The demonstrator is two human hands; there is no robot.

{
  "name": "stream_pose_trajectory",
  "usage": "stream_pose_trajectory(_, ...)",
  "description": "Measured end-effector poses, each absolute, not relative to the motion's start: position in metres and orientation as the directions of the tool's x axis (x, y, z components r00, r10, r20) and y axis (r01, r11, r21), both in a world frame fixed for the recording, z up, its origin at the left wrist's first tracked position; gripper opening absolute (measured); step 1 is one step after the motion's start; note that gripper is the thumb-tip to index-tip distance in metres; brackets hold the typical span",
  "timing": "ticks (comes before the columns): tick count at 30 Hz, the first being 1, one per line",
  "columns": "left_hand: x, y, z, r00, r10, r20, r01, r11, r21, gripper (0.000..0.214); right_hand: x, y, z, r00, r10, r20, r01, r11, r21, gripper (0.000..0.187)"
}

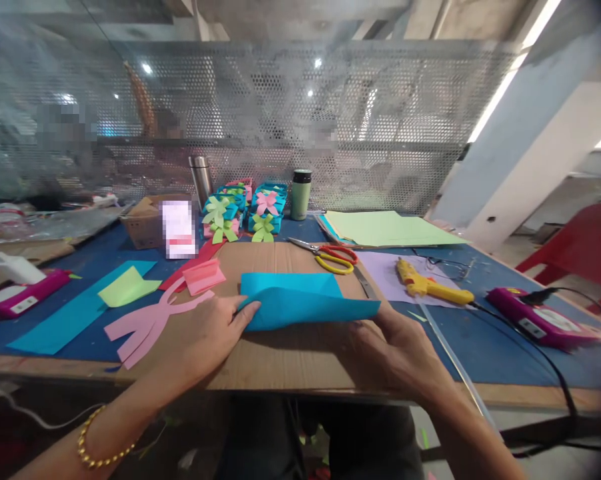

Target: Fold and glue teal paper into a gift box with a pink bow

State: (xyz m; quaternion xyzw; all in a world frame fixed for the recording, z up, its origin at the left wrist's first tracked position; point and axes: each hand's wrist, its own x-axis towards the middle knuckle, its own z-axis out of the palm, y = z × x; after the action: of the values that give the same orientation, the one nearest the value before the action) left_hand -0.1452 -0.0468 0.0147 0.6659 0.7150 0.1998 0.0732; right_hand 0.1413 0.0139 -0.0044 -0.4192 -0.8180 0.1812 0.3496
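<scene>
A folded sheet of blue paper (300,301) lies on a brown cardboard sheet (280,357) at the table's near edge. My left hand (208,333) rests flat on the cardboard, its fingers stretched out and pressing the paper's left corner. My right hand (400,350) is at the paper's right end, fingers curled round its lower right corner. A pink cut paper shape (148,323) lies just left of my left hand.
Scissors with red and yellow handles (333,257) and a yellow glue gun (430,285) lie behind the paper. Finished paper flower boxes (245,208), two flasks (300,193), green sheets (385,228), pink power strips (540,320) and a red chair (580,247) surround them.
</scene>
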Motion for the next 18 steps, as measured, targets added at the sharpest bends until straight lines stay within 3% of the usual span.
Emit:
stream_pose_trajectory(4, -0.155, -0.042, 0.01, 0.058, 0.982, 0.178, 0.824, -0.148, 0.547, 0.034, 0.136, 0.027, -0.01, -0.44, 0.727, 0.526, 0.553, 0.682, -0.479, 0.025)
stream_pose_trajectory(6, -0.162, -0.04, 0.006, 0.199, 0.969, 0.149, 0.738, -0.248, 0.627, 0.04, 0.137, 0.03, -0.014, -0.5, 0.682, 0.534, 0.534, 0.728, -0.43, 0.023)
stream_pose_trajectory(9, -0.171, -0.037, -0.003, 0.426, 0.898, 0.111, 0.612, -0.376, 0.696, 0.026, 0.141, 0.027, -0.021, -0.573, 0.709, 0.41, 0.504, 0.7, -0.506, 0.022)
stream_pose_trajectory(11, -0.175, -0.036, -0.008, 0.489, 0.866, 0.1, 0.572, -0.405, 0.713, 0.021, 0.146, 0.024, -0.024, -0.59, 0.729, 0.348, 0.49, 0.665, -0.564, 0.022)
stream_pose_trajectory(14, -0.177, -0.037, -0.012, 0.349, 0.936, 0.035, 0.645, -0.267, 0.716, 0.028, 0.152, 0.021, -0.023, -0.573, 0.752, 0.324, 0.523, 0.641, -0.562, 0.025)
stream_pose_trajectory(18, -0.177, -0.037, -0.016, -0.104, 0.993, -0.053, 0.767, 0.114, 0.632, 0.046, 0.148, 0.023, -0.012, -0.497, 0.824, 0.272, 0.622, 0.557, -0.55, 0.027)
